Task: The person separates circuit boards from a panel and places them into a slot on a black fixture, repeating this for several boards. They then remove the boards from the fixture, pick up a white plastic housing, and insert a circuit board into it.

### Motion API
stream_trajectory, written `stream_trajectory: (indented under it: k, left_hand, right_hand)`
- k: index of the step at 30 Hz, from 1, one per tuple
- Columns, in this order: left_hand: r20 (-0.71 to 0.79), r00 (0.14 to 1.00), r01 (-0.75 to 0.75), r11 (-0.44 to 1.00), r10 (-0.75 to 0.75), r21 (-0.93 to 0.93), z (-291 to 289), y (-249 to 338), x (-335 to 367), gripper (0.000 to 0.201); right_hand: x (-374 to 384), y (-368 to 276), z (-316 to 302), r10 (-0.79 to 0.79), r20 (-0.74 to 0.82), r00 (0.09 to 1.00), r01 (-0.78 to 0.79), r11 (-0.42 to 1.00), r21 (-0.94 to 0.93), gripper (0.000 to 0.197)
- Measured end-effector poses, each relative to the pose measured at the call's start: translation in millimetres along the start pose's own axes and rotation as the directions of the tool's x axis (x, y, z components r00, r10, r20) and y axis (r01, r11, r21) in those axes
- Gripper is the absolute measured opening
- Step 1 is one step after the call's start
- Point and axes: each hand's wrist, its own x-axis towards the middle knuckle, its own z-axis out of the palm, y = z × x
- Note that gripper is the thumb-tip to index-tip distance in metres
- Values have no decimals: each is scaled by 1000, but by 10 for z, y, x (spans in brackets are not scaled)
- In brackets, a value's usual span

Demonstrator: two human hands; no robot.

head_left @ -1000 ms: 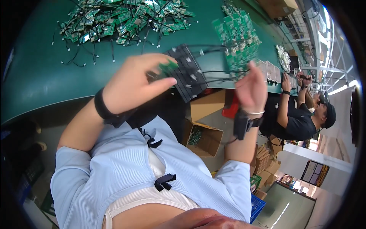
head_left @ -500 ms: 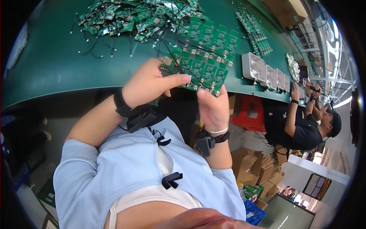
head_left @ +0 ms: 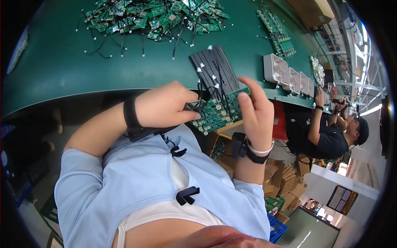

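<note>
Head view: circuit boards (head_left: 217, 115) by the near edge, surface (head_left: 49, 78) stretching left.
Left hand (head_left: 163, 106) pinches them; right hand (head_left: 257, 112), grip unclear; four pale boxes (head_left: 269, 65).

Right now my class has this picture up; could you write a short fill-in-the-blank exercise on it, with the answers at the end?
1. The left hand grips a panel of circuit boards coloured ____.
2. The small connectors seen against the black, ridged slab are coloured ____.
3. In the picture, the row of pale cases stands to the ____ of the loose pile of boards.
4. The nearest co-worker wears a shirt coloured ____.

Missing words: green; white; right; black.
</note>
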Motion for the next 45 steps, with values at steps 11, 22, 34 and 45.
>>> stream_trajectory:
  k: [11, 22, 34, 45]
  left_hand:
    - [-33, 996, -79, 995, 81, 57, 53, 14, 24, 33]
    - [-4, 999, -33, 830, 43, 557, 44, 93, -82, 36]
    - [-202, 976, 102, 666, 75, 739, 125, -80, 196, 59]
    - [-129, 989, 141, 654, -66, 743, 120, -77, 222, 64]
  right_hand:
    - [-326, -37, -246, -338, -132, 932, 246, 857, -453, 15]
    - [-78, 29, -491, -373, -345, 861, 24, 708, -705, 19]
    - [13, -36, -506, -403, -171, 899, 116, 596, -795, 21]
    - [43, 28, -413, -450, -169, 877, 148, 587, -796, 19]
